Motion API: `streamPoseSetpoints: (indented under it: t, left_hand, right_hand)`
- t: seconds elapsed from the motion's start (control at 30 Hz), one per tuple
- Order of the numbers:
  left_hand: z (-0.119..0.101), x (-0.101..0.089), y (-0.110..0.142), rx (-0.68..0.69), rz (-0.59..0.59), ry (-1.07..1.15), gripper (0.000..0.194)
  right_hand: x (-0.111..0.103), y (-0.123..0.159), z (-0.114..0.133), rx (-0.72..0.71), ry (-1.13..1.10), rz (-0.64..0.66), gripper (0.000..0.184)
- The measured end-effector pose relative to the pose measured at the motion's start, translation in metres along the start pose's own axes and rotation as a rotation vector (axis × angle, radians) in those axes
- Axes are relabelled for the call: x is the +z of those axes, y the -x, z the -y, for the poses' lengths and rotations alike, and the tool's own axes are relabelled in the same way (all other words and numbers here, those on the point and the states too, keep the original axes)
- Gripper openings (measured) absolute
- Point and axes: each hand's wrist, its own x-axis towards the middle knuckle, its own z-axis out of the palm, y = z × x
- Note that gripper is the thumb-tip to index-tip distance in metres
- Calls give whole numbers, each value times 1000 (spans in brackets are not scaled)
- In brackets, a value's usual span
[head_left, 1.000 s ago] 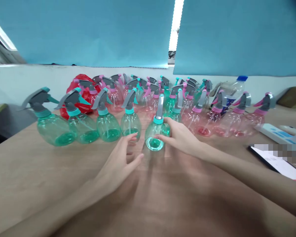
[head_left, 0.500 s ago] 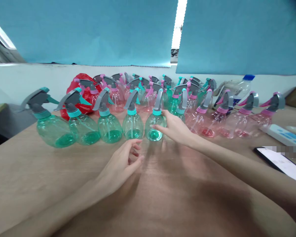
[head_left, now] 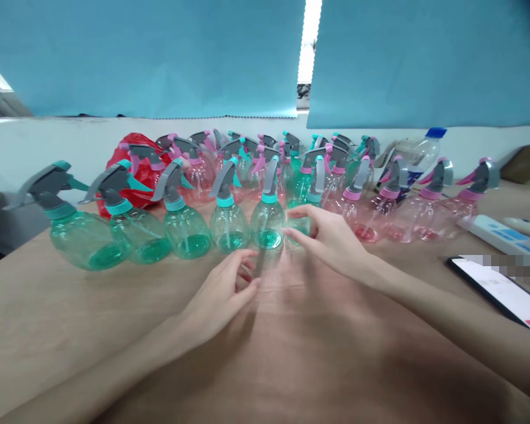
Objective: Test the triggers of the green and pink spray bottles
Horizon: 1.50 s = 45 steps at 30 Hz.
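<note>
A row of green plastic spray bottles with grey triggers and teal collars stands along the wooden table [head_left: 62,318]. The end bottle [head_left: 267,222] stands upright, and my right hand [head_left: 329,235] is beside it, with open fingertips at its lower right side. My left hand [head_left: 218,291] rests on the table, its curled fingers just in front of the neighbouring bottle [head_left: 228,227]. Neither hand holds anything. Behind and to the right stand pink-tinted spray bottles [head_left: 366,218] with pink collars, partly hidden by one another.
A red plastic bag [head_left: 135,171] lies behind the left bottles. On the right are a clear bottle with a blue cap [head_left: 417,156], a white power strip [head_left: 497,234] and a phone [head_left: 494,288]. Blue curtains [head_left: 136,53] hang beyond a white wall.
The end green bottle has gone from in front of the row to standing upright in line with it. My right hand has eased off it, and the view has shifted slightly.
</note>
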Motion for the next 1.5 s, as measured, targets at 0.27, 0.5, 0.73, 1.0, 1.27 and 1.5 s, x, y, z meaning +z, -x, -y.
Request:
streamPoseSetpoints:
  t: [0.27, 0.5, 0.73, 1.0, 1.27, 1.5]
  left_hand:
    - [-16, 18, -11, 82, 44, 38, 29]
    - [-41, 33, -10, 93, 77, 88, 27]
    - [-49, 26, -14, 95, -5, 115, 17]
    - [-69, 36, -59, 173, -235, 258, 54]
    - [-109, 59, -77, 339, -123, 298, 62]
    - [-111, 69, -78, 430, -80, 338, 26]
  right_hand:
    - [-36, 17, -39, 137, 46, -202, 34]
    - [-11, -14, -41, 357, -234, -21, 71]
    - [-6, -19, -37, 352, -193, -30, 47]
    - [-21, 22, -23, 264, -10, 16, 49]
    - [-31, 80, -9, 122, 182, 34, 55]
    - [-36, 96, -13, -18, 101, 47, 69]
